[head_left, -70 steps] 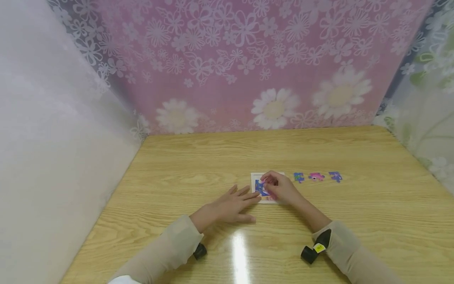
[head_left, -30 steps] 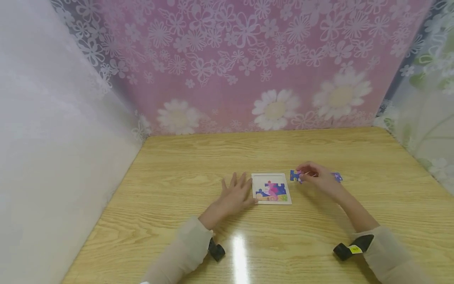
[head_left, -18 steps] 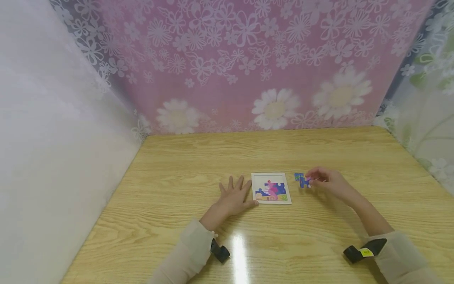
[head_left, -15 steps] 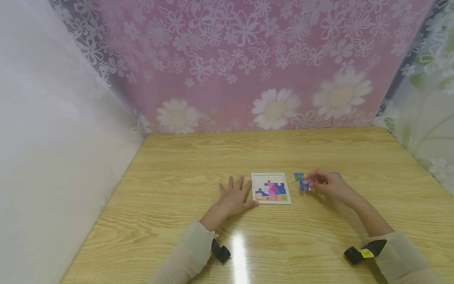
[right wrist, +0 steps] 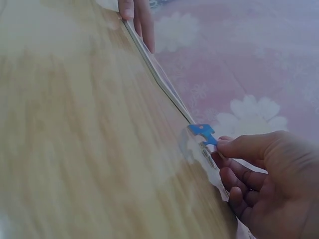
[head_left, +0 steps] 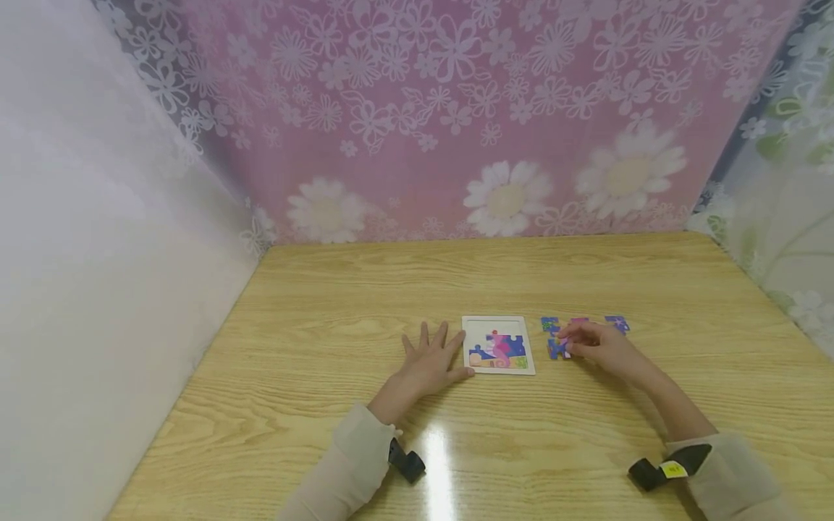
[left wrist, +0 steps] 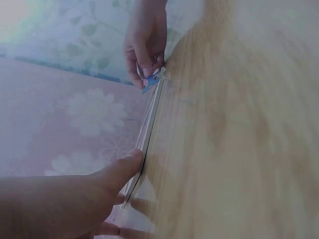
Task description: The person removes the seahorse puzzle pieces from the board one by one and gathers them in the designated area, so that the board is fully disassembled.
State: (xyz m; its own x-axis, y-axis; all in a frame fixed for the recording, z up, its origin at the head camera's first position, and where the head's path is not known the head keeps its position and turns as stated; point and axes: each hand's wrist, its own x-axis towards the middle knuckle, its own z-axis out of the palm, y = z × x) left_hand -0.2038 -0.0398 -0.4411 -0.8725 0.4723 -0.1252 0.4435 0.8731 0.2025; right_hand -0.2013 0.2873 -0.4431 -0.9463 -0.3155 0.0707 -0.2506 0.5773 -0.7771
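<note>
A square white puzzle tray (head_left: 479, 327) lies on the table, its lower part filled with fitted pieces that show a pink seahorse on blue. My left hand (head_left: 426, 365) rests flat with spread fingers at its left edge, thumb on the lower left corner; the left wrist view shows the thumb (left wrist: 122, 169) along that edge. Right of the tray, my right hand (head_left: 606, 349) pinches a blue jigsaw piece (head_left: 555, 350) between thumb and fingers. In the right wrist view this piece (right wrist: 202, 131) is held tilted close over the table, partly hidden by the fingertips.
Behind the right hand lie loose jigsaw pieces: a green and blue one (head_left: 549, 323), a partly covered pink one (head_left: 579, 320) and a blue one with a pale star (head_left: 616, 323). A pink flowered curtain (head_left: 404, 145) hangs behind the wooden table (head_left: 352, 289).
My right hand has moved from over the tray to its right with the jigsaw piece, then slightly towards me. My left hand has shifted a little left and spread its fingers.
</note>
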